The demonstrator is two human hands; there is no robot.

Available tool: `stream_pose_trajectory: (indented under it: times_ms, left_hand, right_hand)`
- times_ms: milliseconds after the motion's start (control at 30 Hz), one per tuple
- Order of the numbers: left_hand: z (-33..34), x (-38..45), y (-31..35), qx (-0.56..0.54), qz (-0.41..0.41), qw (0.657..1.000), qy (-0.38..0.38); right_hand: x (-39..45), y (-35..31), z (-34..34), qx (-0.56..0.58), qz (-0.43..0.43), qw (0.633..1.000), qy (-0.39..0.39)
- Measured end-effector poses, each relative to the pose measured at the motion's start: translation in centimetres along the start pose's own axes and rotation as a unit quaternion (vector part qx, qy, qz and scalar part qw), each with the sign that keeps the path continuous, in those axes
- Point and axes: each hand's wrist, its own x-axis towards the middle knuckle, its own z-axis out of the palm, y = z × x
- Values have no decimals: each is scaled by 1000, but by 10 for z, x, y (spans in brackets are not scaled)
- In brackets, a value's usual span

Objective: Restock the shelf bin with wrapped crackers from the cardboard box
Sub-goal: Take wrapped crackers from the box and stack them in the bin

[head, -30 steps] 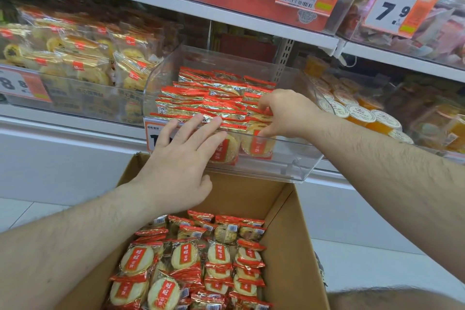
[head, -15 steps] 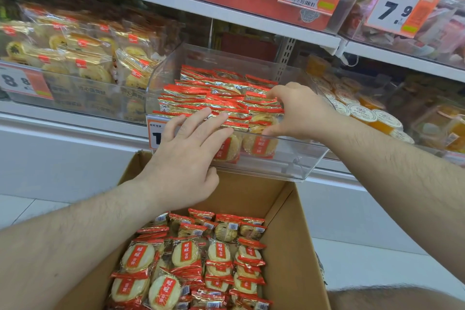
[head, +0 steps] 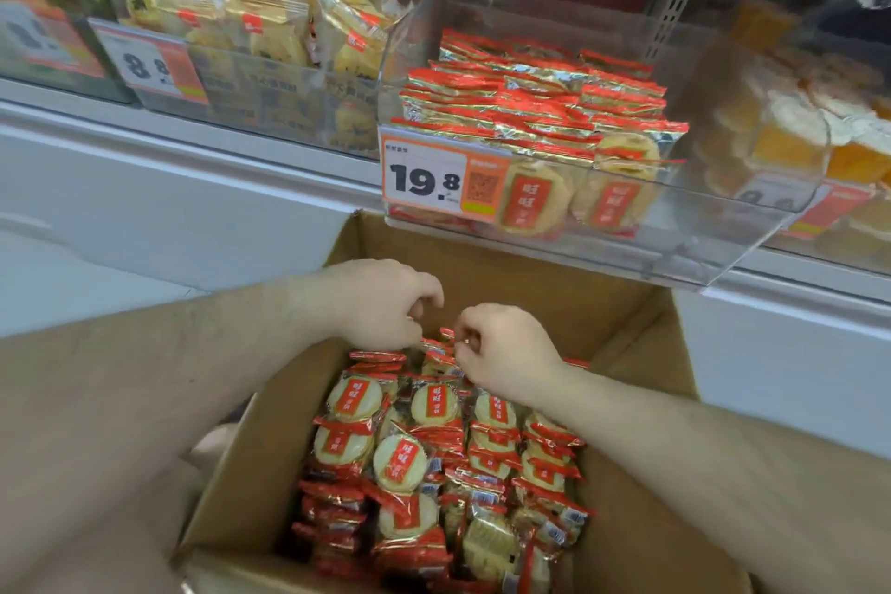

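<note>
1. Both hands are down in the cardboard box [head: 622,342], at its far end.
2. Left hand [head: 385,304] and right hand [head: 501,347]: fingers curled onto wrapped crackers [head: 400,458]; firm pinch cannot be confirmed.
3. Recommend gathering a flat stack, then lifting to the shelf bin [head: 723,232] above, already well filled.

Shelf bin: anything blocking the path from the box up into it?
Nothing visible. The shelf bin is open-topped, directly above the cardboard box. Both hands, left hand and right hand, are down at the wrapped crackers; the bin's clear front wall must be cleared.
</note>
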Motion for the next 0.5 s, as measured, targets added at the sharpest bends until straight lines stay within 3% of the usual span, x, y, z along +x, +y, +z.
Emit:
stream_pose_trajectory:
  times_ms: [133,267,400,500]
  left_hand:
    - [4,-4,-18,-51,-39,997,-33]
    - [11,-3,-24,-74,-56,994,-51]
    - [14,-5,-28,-79,-72,992,-61]
    - [15,-7,-30,-120,-99,986,-55]
  right_hand:
    - [5,-19,85,-15,32,982,-184]
    - [11,-51,163,-22,59,959,-277]
    - [5,-51,190,-66,32,958,-279]
    - [-11,-39,171,33,34,979,-201]
